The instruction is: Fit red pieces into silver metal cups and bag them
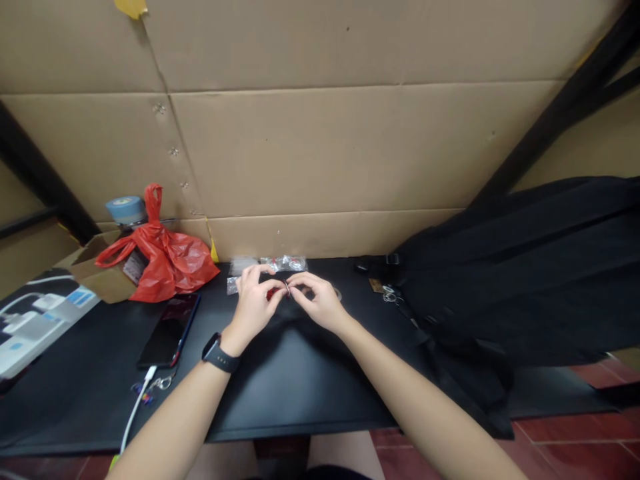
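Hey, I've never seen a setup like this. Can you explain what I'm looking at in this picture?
There's no machine: these are a person's bare left hand and right hand, with a dark watch on the left wrist. The one picture comes from a camera worn on that person's head, looking forward and down. Their fingertips grip a small item; some red shows by the left fingers, but it's too small to identify. On the black surface lie a phone and clear packets, with a red plastic bag at left.
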A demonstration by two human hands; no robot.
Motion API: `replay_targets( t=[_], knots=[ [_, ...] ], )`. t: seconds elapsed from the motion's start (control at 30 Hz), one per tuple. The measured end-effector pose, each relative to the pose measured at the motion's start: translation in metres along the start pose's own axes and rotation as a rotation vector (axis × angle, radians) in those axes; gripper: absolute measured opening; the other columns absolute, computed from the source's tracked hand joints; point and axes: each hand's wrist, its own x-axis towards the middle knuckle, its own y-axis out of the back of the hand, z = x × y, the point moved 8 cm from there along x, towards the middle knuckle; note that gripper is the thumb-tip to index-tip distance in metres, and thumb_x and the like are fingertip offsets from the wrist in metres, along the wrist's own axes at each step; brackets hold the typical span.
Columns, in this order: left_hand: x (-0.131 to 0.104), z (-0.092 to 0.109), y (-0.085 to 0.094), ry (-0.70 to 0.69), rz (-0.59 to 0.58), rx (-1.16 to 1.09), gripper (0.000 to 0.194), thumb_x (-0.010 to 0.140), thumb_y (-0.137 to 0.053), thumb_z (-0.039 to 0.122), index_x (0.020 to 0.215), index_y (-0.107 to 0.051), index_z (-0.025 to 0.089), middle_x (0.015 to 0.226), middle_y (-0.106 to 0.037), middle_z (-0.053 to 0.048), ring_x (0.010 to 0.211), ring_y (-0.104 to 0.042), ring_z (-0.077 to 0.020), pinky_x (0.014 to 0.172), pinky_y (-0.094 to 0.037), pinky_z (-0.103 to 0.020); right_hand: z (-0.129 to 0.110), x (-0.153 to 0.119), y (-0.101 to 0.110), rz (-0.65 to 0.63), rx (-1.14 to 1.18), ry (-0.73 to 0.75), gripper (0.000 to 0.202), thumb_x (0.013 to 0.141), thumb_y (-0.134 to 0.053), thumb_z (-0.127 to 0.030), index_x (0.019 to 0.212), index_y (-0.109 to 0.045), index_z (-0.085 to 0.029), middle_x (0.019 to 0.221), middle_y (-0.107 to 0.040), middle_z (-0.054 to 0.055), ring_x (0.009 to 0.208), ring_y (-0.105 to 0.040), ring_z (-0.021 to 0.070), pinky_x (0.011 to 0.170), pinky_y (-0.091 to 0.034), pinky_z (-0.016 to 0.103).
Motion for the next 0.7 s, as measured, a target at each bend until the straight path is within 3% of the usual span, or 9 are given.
replay_targets(
  t=[0.23,0.5,0.6,0.7],
  knots=[
    [-0.003,-0.001,-0.006,-0.015,-0.008,-0.001,0.010,0.088,-0.066,0.026,0.083,-0.074,0.025,0.117,-0.057,-0.006,0.116,-0.044,-0.0275,0.101,-0.037,-0.047,-0.007,0.001,0.000,-0.075,-0.171,0.042,0.012,0.090,-0.058,-0.024,0.085,-0.067,-0.019,0.106,-0.070,0.009,0.089,-0.066,0.0186,0.068,-0.053,0.029],
    [-0.004,0.000,-0.012,-0.039,-0.024,-0.014,0.009,0.088,-0.065,0.026,0.085,-0.073,0.025,0.114,-0.058,-0.007,0.115,-0.046,-0.0284,0.098,-0.036,-0.048,0.007,0.000,-0.004,-0.142,-0.092,-0.041,0.006,0.085,-0.059,-0.020,0.083,-0.064,-0.018,0.113,-0.062,0.009,0.090,-0.062,0.0164,0.067,-0.051,0.026],
    [-0.004,0.005,-0.011,-0.063,-0.055,-0.031,0.012,0.088,-0.060,0.022,0.095,-0.070,0.024,0.116,-0.057,-0.007,0.115,-0.048,-0.0273,0.097,-0.037,-0.045,0.010,0.000,-0.003,-0.155,-0.053,-0.075,0.005,0.084,-0.059,-0.019,0.082,-0.062,-0.018,0.115,-0.060,0.009,0.089,-0.061,0.0158,0.066,-0.050,0.026],
    [-0.005,0.012,-0.013,-0.105,-0.121,-0.042,0.044,0.077,-0.067,0.021,0.120,-0.059,0.026,0.127,-0.053,-0.008,0.121,-0.046,-0.0294,0.098,-0.038,-0.044,0.012,0.001,-0.002,-0.153,-0.050,-0.086,0.004,0.084,-0.058,-0.020,0.082,-0.062,-0.018,0.115,-0.059,0.009,0.091,-0.061,0.0164,0.068,-0.050,0.026]
  ],
)
